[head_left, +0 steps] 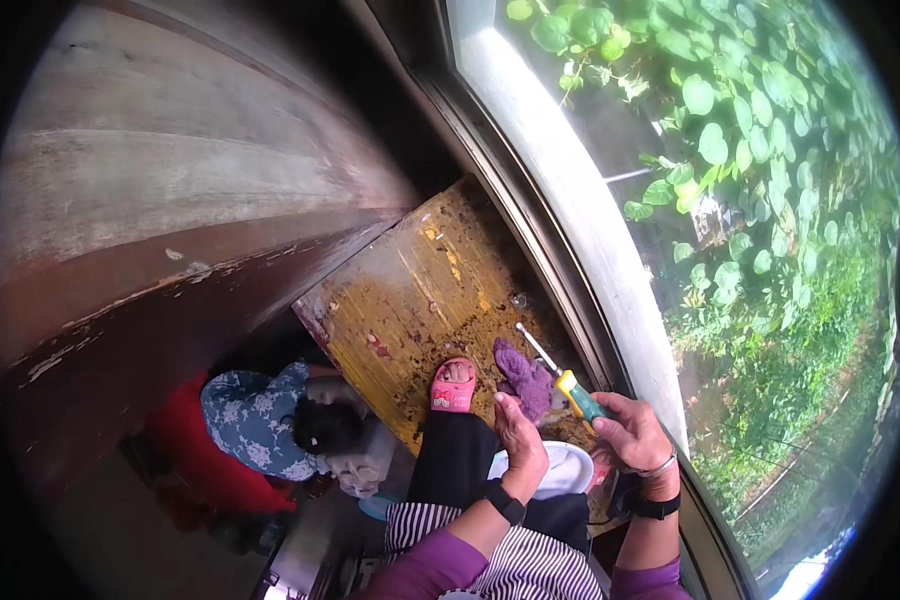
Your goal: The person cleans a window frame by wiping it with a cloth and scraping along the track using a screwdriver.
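Observation:
My right hand is closed around the green and yellow handle of a screwdriver. Its metal shaft points up and to the left, over the worn tabletop. My left hand is held to the left of it, fingers extended and nothing visible in them. Just beyond that hand lies a crumpled purple cloth, partly behind the screwdriver. A white basin sits below and between my hands, partly covered by my left hand and wrist.
My foot in a pink sandal stands on the worn, dirt-strewn yellow wooden tabletop. A window frame runs along the right, with leafy plants outside. Below left, a person in a blue floral shirt is near something red.

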Tool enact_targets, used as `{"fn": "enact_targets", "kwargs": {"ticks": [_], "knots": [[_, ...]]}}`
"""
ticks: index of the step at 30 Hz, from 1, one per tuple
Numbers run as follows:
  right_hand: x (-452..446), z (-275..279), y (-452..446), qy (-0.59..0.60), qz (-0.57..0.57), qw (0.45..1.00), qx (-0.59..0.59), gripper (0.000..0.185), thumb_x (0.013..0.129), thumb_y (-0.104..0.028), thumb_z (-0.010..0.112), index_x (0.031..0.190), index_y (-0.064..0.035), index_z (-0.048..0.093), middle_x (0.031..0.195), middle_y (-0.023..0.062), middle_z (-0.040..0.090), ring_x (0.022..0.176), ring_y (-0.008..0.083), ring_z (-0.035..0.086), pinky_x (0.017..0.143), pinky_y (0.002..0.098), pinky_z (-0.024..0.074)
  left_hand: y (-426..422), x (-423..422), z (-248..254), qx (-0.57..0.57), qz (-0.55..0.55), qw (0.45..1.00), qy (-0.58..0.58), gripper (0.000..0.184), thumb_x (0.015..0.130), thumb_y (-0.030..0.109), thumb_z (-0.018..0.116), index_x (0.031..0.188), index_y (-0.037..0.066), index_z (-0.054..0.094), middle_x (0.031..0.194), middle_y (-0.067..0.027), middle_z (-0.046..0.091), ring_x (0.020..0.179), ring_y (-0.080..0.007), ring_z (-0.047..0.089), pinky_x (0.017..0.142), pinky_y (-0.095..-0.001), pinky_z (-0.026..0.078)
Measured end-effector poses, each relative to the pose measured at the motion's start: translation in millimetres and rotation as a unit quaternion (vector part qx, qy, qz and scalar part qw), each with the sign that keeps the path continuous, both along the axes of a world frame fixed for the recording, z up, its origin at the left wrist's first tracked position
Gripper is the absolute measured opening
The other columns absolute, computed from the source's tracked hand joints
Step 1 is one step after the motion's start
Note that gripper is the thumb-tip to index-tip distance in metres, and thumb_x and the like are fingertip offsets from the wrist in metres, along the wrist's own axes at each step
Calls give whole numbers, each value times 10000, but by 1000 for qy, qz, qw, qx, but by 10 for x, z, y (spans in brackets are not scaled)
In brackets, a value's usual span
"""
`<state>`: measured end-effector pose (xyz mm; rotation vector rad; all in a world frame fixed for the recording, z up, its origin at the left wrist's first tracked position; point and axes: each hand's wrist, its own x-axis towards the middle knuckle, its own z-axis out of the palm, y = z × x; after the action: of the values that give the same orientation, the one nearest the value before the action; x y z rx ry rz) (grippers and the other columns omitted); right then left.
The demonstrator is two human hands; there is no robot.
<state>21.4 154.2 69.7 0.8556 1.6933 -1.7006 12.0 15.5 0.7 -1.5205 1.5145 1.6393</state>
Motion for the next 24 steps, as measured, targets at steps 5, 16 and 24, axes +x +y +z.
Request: {"fn": "enact_targets", "kwargs": {"ticks": [5,16,24], "knots": [[-878,-259,-167,28,-145,963,-226,241,668,28,483,909,43,487,774,66,526,619,147,565,602,262,496,84,305,19,135,-56,989,0,330,806,300,629,626,111,428,610,69,384,584,-37,326,535,-204,296],[-2030,-1318,-609,140,43,909,389,325,708,-246,607,730,50,473,666,268,531,699,412,543,634,425,435,40,146,41,140,-5,989,-45,290,854,269,557,630,138,430,571,81,323,519,-37,253,473,-221,195],[-2367,-1544,-612,82,51,903,419,308,714,-242,579,758,57,521,766,272,567,792,413,551,712,446,440,-4,77,30,130,45,989,-50,240,870,275,514,683,140,447,674,72,344,646,-50,284,607,-231,243]]}}
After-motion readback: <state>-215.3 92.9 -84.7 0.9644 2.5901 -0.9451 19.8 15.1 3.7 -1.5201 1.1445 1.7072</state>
